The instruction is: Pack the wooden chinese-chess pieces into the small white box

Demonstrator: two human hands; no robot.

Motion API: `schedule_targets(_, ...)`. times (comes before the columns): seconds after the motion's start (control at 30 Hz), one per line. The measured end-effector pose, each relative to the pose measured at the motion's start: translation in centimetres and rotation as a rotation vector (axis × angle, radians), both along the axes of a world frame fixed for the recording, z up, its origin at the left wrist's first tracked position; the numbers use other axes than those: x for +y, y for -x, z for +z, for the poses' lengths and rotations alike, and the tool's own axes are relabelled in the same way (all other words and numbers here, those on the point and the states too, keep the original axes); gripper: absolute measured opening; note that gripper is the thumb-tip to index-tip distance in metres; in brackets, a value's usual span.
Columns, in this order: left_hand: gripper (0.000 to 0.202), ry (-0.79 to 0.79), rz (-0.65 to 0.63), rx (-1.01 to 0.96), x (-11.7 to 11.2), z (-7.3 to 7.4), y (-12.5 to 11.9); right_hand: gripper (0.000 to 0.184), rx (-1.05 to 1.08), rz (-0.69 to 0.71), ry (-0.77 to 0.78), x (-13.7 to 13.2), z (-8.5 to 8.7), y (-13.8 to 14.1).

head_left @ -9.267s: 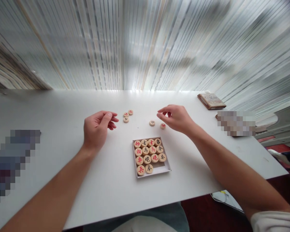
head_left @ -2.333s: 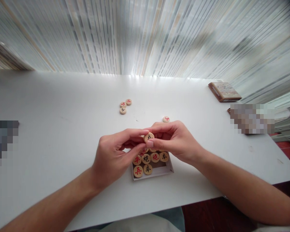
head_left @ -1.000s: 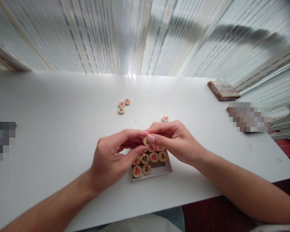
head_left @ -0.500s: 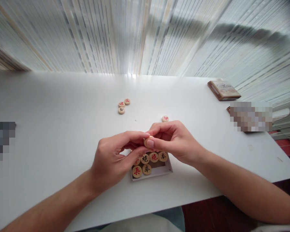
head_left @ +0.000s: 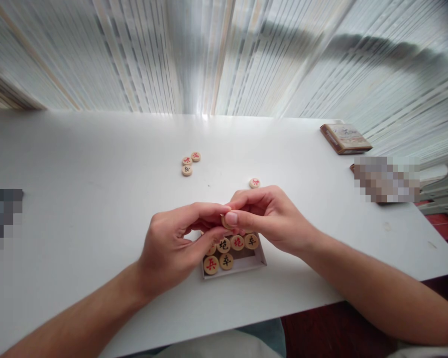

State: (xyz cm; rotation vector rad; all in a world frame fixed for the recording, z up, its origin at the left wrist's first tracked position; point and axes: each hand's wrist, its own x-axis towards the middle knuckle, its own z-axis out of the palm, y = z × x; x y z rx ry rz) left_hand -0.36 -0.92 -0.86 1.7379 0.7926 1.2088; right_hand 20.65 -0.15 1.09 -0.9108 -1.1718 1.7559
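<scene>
My left hand (head_left: pixel 171 243) and my right hand (head_left: pixel 271 216) meet above a small white box (head_left: pixel 259 258) of round wooden chess pieces with red and black characters. Both hands pinch one wooden chess piece (head_left: pixel 224 222) between thumbs and fingertips; it is mostly hidden by my right thumb. The hands cover the box's far rows. Only the near rows of pieces (head_left: pixel 231 243) show.
Three loose pieces (head_left: pixel 188 163) lie on the white table (head_left: pixel 97 189) at the far centre, and one more piece (head_left: pixel 254 183) lies just beyond my right hand. A brown box (head_left: pixel 345 138) sits at the far right. Blurred patches mark both table sides.
Earlier my hands were apart and empty over the table. They have come together over the box with one piece, which has turned and sunk behind my right thumb in the last second.
</scene>
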Motion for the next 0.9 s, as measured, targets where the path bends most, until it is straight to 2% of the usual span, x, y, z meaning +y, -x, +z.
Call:
schedule_targets(0.1, 0.036, 0.032, 0.009, -0.023, 0.05, 0.17, -0.01, 0.015, 0.011, 0.041, -0.053, 0.23, -0.05, -0.2)
schedule_targets(0.23, 0.032, 0.054, 0.012, -0.054, 0.12, 0.25, -0.02, 0.02, 0.042, 0.082, -0.067, 0.42, -0.24, -0.42)
schedule_targets(0.5, 0.034, 0.016, 0.012, -0.027, 0.09, -0.01, 0.22, 0.04, 0.083, 0.067, 0.054, 0.23, -0.61, -0.32)
schedule_targets(0.73, 0.039, -0.09, 0.006, 0.017, 0.17, -0.1, 0.24, 0.032, 0.082, 0.027, 0.122, 0.12, -0.54, -0.02)
schedule_targets(0.9, 0.037, -0.091, 0.002, 0.007, 0.06, 0.07, 0.16, 0.03, 0.054, 0.005, 0.103, 0.03, -0.25, 0.12)
